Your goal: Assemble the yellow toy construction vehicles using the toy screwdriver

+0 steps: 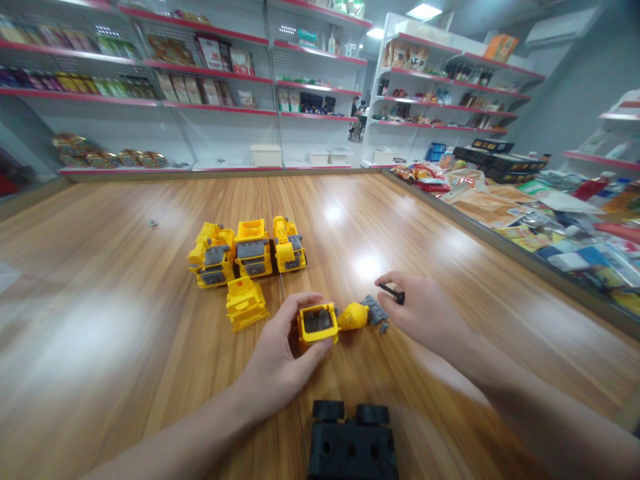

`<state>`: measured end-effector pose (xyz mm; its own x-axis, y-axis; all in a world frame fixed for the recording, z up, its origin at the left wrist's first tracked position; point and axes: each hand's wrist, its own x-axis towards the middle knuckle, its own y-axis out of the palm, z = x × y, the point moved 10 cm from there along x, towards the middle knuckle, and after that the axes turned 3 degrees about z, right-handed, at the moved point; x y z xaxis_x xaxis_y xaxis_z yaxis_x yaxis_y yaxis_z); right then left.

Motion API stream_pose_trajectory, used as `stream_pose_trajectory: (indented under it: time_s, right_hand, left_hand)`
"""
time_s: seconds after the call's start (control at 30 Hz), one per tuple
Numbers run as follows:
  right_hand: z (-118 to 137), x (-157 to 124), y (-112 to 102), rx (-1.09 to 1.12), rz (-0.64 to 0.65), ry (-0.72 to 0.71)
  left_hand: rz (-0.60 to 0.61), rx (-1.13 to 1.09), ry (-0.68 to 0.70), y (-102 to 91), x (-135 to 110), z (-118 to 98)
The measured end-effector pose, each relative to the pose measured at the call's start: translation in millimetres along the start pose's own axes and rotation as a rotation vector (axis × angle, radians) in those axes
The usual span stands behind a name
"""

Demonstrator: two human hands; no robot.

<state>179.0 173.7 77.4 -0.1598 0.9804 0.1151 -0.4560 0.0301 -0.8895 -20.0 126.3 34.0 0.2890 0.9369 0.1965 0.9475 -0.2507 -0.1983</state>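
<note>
Gripping a yellow toy truck [325,323] from its left end, the left hand [280,357] has thumb and fingers curled round the open box-shaped part, so its grip is closed on the toy; the truck lies on the wooden surface [450,267] just in front of the person, its rounded yellow drum and grey end piece pointing right. The right hand [425,310] sits just beside that grey end, its grip pinched shut on a small black pin [393,293] between thumb and forefinger, the pin close to the truck but seemingly not touching it. Farther out on the surface three more yellow toy vehicles [247,253] stand side by side, touching, with a loose yellow block [245,303] lying just in front of them, near the left hand. A black plastic base [353,443] with round holes rests nearest the person, between the forearms. Shelves of packaged goods [210,73] line the back wall, and mixed packets [525,213] fill a bin along the right
</note>
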Motion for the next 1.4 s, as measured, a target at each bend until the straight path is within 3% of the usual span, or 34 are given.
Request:
stream_pose_trajectory:
  time_s: [0.13,0.27,0.53,0.73,0.93,1.2,1.4]
  right_hand:
    - [-6,-2,20,-0.043,0.137,0.049]
    - [-5,-4,28,-0.048,0.174,0.048]
    - [-6,-2,15,-0.083,0.104,0.038]
    - [-7,-5,28,-0.097,0.200,0.000]
    - [-14,0,24,-0.113,0.095,-0.007]
    - [-9,-1,36,-0.111,0.131,-0.015]
    - [-13,2,30,-0.113,0.097,0.014]
  left_hand:
    - [0.097,0.106,-0.058,8.5,2,4]
    - [0.095,0.156,-0.065,7.6,3,5]
    - [0.102,0.260,-0.027,6.9,3,0]
    - [0.131,0.267,0.014,8.3,2,-8]
    - [0.152,0.286,0.024,10.2,0,-10]
    - [0.184,0.366,0.065,15.3,-3,-21]
    - [0.144,0.412,0.043,10.7,-4,-21]
